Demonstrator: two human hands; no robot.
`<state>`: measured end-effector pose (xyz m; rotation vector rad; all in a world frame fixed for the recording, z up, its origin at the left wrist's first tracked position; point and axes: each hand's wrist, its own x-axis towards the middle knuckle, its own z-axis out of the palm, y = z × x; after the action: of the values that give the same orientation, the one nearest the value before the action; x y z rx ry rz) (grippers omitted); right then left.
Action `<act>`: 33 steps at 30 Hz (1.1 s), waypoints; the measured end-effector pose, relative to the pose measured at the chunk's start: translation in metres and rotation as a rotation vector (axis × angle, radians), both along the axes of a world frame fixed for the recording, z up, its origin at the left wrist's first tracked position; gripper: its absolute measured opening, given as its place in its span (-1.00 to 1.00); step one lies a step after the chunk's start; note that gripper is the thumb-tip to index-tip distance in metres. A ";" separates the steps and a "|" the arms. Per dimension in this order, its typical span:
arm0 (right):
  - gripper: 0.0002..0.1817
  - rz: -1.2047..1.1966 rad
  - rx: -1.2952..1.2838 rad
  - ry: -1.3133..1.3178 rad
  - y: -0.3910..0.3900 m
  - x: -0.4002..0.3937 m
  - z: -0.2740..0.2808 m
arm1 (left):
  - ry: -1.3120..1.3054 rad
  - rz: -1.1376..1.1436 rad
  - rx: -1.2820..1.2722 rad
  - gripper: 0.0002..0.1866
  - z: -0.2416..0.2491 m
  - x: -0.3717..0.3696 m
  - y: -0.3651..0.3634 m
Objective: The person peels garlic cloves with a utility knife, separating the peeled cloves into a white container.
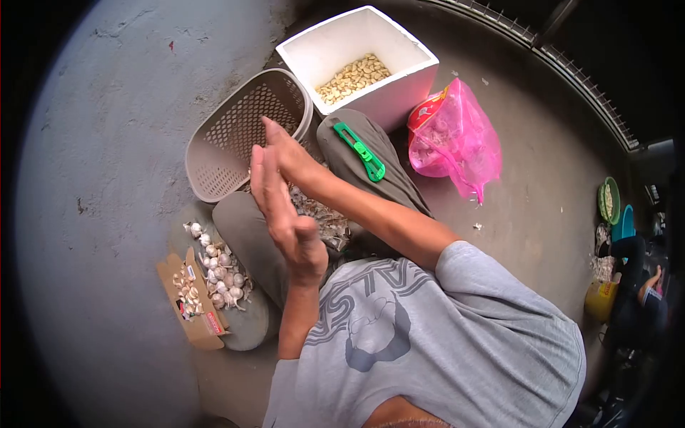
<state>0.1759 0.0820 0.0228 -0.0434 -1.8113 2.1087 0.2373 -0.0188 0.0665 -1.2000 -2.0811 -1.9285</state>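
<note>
My left hand [291, 225] is raised over my lap with its fingers stretched out and the thumb apart. Just beyond it, my right hand [289, 153] is also extended, partly covered by the left, and overlaps the grey perforated basket [207, 160] in this view. Neither hand shows anything held. A green utility knife [362, 153] lies on my right knee. Between my legs are loose garlic skins [330, 221]. Whole garlic bulbs [227, 274] are heaped beside my left leg, next to a cardboard piece [203, 329] bearing garlic cloves [188, 291].
A white foam box [407, 89] with peeled cloves [357, 77] stands ahead, beside the basket. Right of it sits a pink plastic bag [464, 143]. At the far right are a green basket [601, 203], a blue basin [625, 225] and another person's hand [652, 278].
</note>
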 end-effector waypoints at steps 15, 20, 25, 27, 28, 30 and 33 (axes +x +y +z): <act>-0.67 -0.074 -0.425 -0.249 0.199 0.310 -0.083 | -0.177 0.227 -0.331 -0.56 -0.087 -0.077 -0.075; -0.73 -0.639 -0.003 -1.134 0.239 0.430 -0.211 | -0.049 0.219 -0.464 -0.65 -0.076 -0.067 -0.055; -0.78 -0.622 0.441 -0.824 0.290 0.350 -0.290 | 0.044 0.140 -0.529 -0.66 -0.070 -0.061 -0.045; -0.84 -0.645 0.549 -0.722 0.292 0.272 -0.253 | 0.086 0.101 -0.612 -0.67 -0.063 -0.059 -0.040; -0.84 -0.661 0.638 -0.584 0.288 0.234 -0.232 | 0.096 0.087 -0.649 -0.66 -0.061 -0.057 -0.037; -0.80 -0.661 0.936 -0.337 0.306 0.185 -0.243 | 0.115 0.059 -0.720 -0.66 -0.058 -0.055 -0.029; -0.65 -0.482 0.466 -0.528 0.364 0.159 -0.343 | 0.229 -0.020 -0.807 -0.68 -0.065 -0.057 -0.026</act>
<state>0.3354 0.4455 -0.3207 -0.8893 -2.2474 1.3824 0.1799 -0.0453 0.0015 -1.4452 -2.7847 -0.8602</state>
